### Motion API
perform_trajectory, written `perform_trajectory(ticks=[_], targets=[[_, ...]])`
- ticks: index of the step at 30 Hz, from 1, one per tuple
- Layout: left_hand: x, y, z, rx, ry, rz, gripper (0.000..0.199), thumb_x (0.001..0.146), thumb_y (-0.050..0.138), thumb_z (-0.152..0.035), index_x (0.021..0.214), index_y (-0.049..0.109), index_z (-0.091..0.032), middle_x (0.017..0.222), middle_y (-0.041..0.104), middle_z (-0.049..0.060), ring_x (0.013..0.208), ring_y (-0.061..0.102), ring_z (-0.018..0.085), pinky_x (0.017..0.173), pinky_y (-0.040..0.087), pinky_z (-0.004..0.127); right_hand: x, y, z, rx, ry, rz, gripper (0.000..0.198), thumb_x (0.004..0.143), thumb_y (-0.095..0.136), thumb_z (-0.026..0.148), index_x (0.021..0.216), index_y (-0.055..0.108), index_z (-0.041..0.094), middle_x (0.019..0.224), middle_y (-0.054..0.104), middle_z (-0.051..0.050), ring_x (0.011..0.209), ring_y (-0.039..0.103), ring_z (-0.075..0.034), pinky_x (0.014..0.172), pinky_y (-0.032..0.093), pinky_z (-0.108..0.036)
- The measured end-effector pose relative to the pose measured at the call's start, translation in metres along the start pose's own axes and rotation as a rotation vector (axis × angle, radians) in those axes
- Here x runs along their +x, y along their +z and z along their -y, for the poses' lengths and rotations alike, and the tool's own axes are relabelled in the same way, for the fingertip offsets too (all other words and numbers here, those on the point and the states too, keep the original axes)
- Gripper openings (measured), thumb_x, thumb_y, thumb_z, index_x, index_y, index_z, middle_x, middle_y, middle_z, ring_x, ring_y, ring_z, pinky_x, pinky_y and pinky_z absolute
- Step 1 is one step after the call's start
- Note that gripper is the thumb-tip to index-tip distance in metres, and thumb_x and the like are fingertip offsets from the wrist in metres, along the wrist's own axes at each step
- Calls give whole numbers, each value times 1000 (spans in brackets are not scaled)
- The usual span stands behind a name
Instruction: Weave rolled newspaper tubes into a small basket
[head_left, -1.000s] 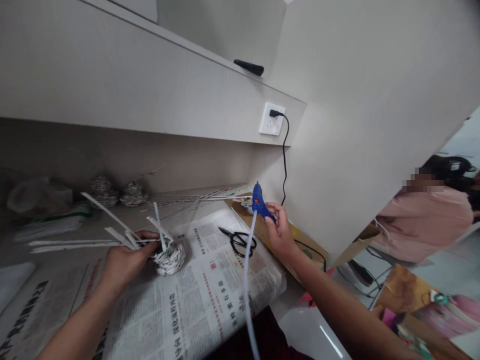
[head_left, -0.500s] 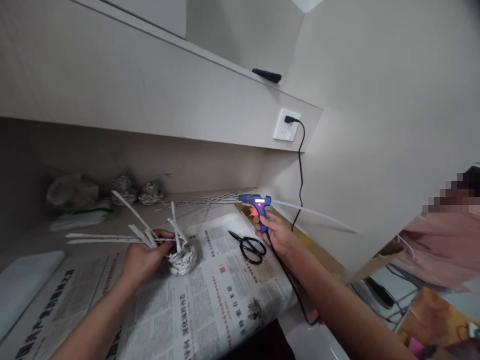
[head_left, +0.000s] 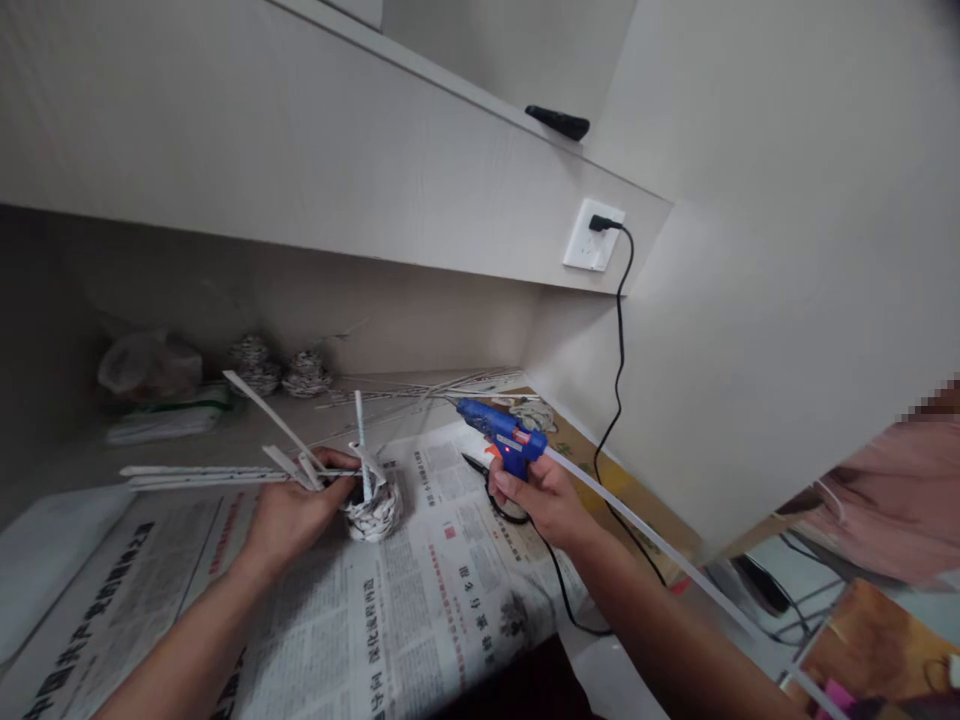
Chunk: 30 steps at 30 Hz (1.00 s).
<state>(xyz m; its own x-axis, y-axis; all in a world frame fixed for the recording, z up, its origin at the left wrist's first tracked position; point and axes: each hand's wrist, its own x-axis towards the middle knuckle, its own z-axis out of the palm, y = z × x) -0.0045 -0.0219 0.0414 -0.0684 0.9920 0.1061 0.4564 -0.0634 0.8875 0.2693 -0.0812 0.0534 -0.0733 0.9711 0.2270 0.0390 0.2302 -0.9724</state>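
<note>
My left hand [head_left: 304,510] is closed on a small woven paper basket [head_left: 376,512], with rolled paper strips [head_left: 199,476] sticking out of it to the left and upward. Part of the basket is hidden behind my fingers. In my right hand [head_left: 544,497] is a blue glue gun [head_left: 501,432], gripped by its handle near the orange trigger. Its nozzle points left, and a long white glue stick [head_left: 645,535] runs out of its back. A small red light glows on the gun's side. Black scissors [head_left: 480,470] lie below it, partly covered by my right hand.
Newspaper [head_left: 420,610] covers the tabletop. Behind are two woven paper pieces [head_left: 306,374], a plastic bag [head_left: 150,365] and loose paper strips [head_left: 450,385]. A black cord [head_left: 620,350] hangs from the wall socket [head_left: 594,235]. Someone in pink clothing [head_left: 892,500] is at right.
My right hand has turned the glue gun and brought it slightly left and lower, over the scissors. The left hand keeps its hold on the basket. The camera view has shifted a little.
</note>
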Motion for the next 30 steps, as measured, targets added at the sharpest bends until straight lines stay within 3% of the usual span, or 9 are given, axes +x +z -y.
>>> perform_trajectory(ticks=[5, 8, 14, 22, 25, 30], targets=[[0, 0, 1, -5, 17, -11, 22, 64, 58, -37, 76, 66, -20, 73, 72, 4, 76, 67, 25, 78, 51, 35, -3, 2, 2, -54, -6, 49, 31, 80, 67, 47, 88, 60, 18, 68, 54, 0, 62, 49, -13, 60, 42, -28], [1, 1, 6, 1, 20, -2, 23, 66, 58, -36, 79, 66, -19, 75, 73, 4, 74, 67, 23, 77, 51, 34, -5, 1, 1, -79, -23, 100, 35, 82, 64, 49, 99, 62, 18, 70, 53, 0, 63, 49, -14, 62, 43, -29], [1, 2, 8, -3, 36, -10, 19, 65, 59, -33, 78, 67, -20, 78, 72, 4, 75, 67, 23, 77, 51, 34, -4, 1, -11, -1, -129, 233, 64, 83, 47, 69, 120, 57, 18, 79, 53, -3, 63, 49, -14, 59, 41, -29], [3, 4, 11, -56, 77, -31, 15, 65, 61, -32, 73, 67, -21, 75, 72, 4, 71, 66, 24, 75, 51, 35, -3, 8, -18, 133, 45, 182, 81, 73, 29, 88, 110, 57, 21, 74, 56, -7, 61, 53, -20, 51, 44, -33], [1, 4, 9, -49, 85, -8, 14, 65, 60, -31, 72, 67, -21, 71, 71, 3, 69, 66, 23, 73, 51, 34, 1, 11, -16, 181, 72, 191, 75, 77, 31, 83, 108, 57, 20, 78, 57, -8, 65, 54, -20, 50, 44, -32], [-3, 7, 7, -110, 118, 49, 18, 64, 60, -32, 75, 67, -19, 74, 71, 4, 69, 66, 23, 69, 52, 33, 15, 20, -13, 183, 27, 162, 38, 88, 53, 55, 102, 57, 20, 90, 56, -5, 68, 53, -13, 57, 45, -27]])
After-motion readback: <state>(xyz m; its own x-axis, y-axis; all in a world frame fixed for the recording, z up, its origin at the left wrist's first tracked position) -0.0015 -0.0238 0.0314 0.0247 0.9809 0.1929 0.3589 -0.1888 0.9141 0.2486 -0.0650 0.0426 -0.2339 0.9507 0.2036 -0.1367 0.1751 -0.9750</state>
